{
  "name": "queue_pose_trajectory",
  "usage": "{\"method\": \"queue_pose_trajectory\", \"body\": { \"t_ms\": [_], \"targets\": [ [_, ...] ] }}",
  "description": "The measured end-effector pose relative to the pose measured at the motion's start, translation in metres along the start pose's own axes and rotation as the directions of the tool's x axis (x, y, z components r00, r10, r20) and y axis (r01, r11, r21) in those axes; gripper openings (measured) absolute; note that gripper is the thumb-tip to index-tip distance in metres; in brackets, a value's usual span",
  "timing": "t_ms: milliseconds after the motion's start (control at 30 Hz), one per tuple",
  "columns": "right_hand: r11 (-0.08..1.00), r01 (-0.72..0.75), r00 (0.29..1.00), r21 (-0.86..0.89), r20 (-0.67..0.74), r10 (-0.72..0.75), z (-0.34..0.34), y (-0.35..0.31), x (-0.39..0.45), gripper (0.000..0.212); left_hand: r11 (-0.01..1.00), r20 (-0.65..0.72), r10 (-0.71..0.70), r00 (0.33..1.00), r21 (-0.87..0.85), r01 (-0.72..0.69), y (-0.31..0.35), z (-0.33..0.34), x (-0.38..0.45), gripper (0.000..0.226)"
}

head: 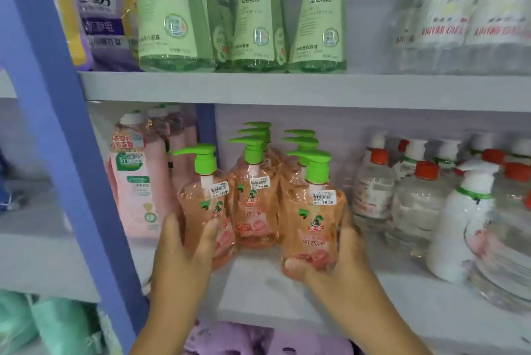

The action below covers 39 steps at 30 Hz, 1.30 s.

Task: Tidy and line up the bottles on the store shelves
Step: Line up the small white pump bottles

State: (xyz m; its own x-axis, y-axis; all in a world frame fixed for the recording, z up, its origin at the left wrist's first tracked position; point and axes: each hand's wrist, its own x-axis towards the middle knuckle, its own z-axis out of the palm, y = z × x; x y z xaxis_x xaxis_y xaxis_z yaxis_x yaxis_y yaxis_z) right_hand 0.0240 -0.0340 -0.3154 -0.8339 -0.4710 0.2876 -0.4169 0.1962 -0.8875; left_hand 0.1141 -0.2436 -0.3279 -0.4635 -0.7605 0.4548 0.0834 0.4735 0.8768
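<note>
Middle shelf [253, 291]: bare board at the front edge, between and below the two hands, open to approach from the front. Left hand [184, 251] grips the left pump bottle [205, 205]; right hand [330, 257] grips the right pump bottle [311, 225]. A third pump bottle [254, 205] stands between them, close on both sides, with further green-capped bottles packed directly behind; no passage rearward. Left flank closed by pink refill pouches [135, 191] and the blue upright post [71, 136]. Right flank closed by clear red-capped bottles [373, 188] and a white pump bottle [462, 219], near the right hand. Overhead, the upper shelf board [287, 87] leaves clearance above the pump heads.
</note>
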Motion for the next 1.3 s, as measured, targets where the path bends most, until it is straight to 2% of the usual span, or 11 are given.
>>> {"method": "queue_pose_trajectory", "body": {
  "t_ms": [67, 133, 233, 333, 433, 567, 600, 700, 833, 1200, 1300],
  "targets": [
    [1.000, -0.009, 0.995, 0.004, -0.097, 0.009, 0.011, 0.007, 0.003, 0.106, 0.997, 0.067, -0.013, 0.998, -0.071, 0.018, -0.006, -0.004, 0.003, 0.029],
    [0.999, -0.025, 0.988, -0.020, -0.153, 0.021, 0.015, 0.011, 0.006, 0.099, 0.993, 0.137, -0.017, 0.990, -0.114, 0.033, -0.010, -0.010, 0.001, 0.032],
    [0.999, -0.035, 0.982, -0.025, -0.187, 0.030, 0.017, 0.017, 0.007, 0.097, 0.981, 0.313, 0.035, 0.949, -0.193, 0.028, -0.006, -0.016, -0.002, 0.037],
    [0.998, -0.018, 0.979, -0.062, -0.205, 0.005, 0.020, 0.019, 0.006, 0.093, 0.982, 0.430, 0.127, 0.894, -0.181, -0.053, -0.004, -0.011, 0.000, 0.032],
    [0.996, -0.003, 0.974, -0.086, -0.227, -0.017, 0.021, 0.016, 0.005, 0.084, 0.970, 0.380, 0.207, 0.902, 0.040, -0.239, -0.010, -0.004, 0.002, 0.043],
    [0.997, 0.013, 0.980, -0.070, -0.200, -0.027, 0.018, 0.019, 0.004, 0.081, 0.982, 0.465, 0.161, 0.870, 0.016, -0.190, -0.012, 0.003, -0.011, 0.086],
    [0.998, 0.017, 0.980, -0.061, -0.195, -0.029, 0.017, 0.019, 0.004, 0.081, 0.983, 0.467, 0.164, 0.869, -0.008, -0.181, -0.015, 0.004, -0.012, 0.090],
    [0.998, 0.024, 0.982, -0.058, -0.183, -0.034, 0.016, 0.020, 0.005, 0.080, 0.988, 0.430, 0.149, 0.891, -0.101, -0.116, -0.018, 0.008, -0.008, 0.083],
    [0.999, 0.026, 0.985, -0.046, -0.172, -0.034, 0.015, 0.023, 0.007, 0.082, 0.993, 0.392, 0.095, 0.915, -0.107, -0.057, -0.018, 0.012, -0.009, 0.057],
    [0.998, 0.040, 0.988, -0.057, -0.145, -0.048, 0.015, 0.032, 0.011, 0.088, 0.992, 0.358, 0.123, 0.926, -0.076, -0.102, -0.016, 0.012, -0.009, 0.059],
    [0.995, 0.042, 0.987, -0.091, -0.149, -0.055, 0.016, 0.033, 0.010, 0.090, 0.993, 0.370, 0.102, 0.923, -0.100, -0.070, -0.014, 0.012, -0.008, 0.061]
  ]
}}
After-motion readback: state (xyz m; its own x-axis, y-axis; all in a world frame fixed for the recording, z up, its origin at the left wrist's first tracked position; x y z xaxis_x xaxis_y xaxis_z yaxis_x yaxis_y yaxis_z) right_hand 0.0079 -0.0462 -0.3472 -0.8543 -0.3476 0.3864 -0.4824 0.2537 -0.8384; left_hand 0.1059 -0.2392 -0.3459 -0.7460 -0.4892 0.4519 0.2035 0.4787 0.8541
